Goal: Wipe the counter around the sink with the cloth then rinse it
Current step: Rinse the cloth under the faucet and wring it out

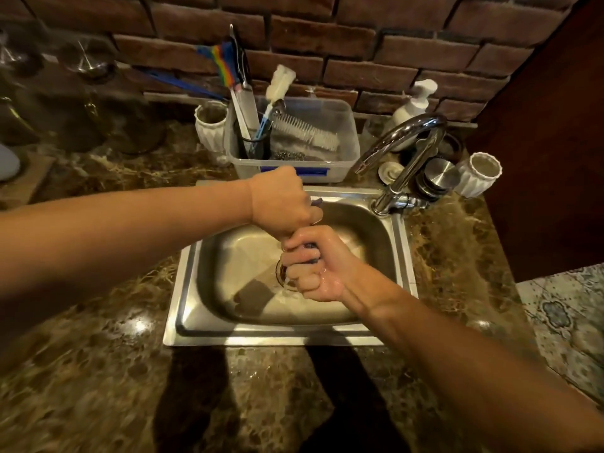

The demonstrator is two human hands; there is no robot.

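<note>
Dark blue cloth (310,246), twisted into a rope, sits at frame centre over the basin of the steel sink (261,335). Its long axis runs from the left hand (281,201) above to the right hand (313,273) just below. Both hands are clenched around it with fists touching, so the next move is probably a counter-twist about that axis.

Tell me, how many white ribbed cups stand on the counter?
2. One white ribbed cup stands left of the clear plastic bin; the other stands right of the faucet. None looks hidden.
</note>
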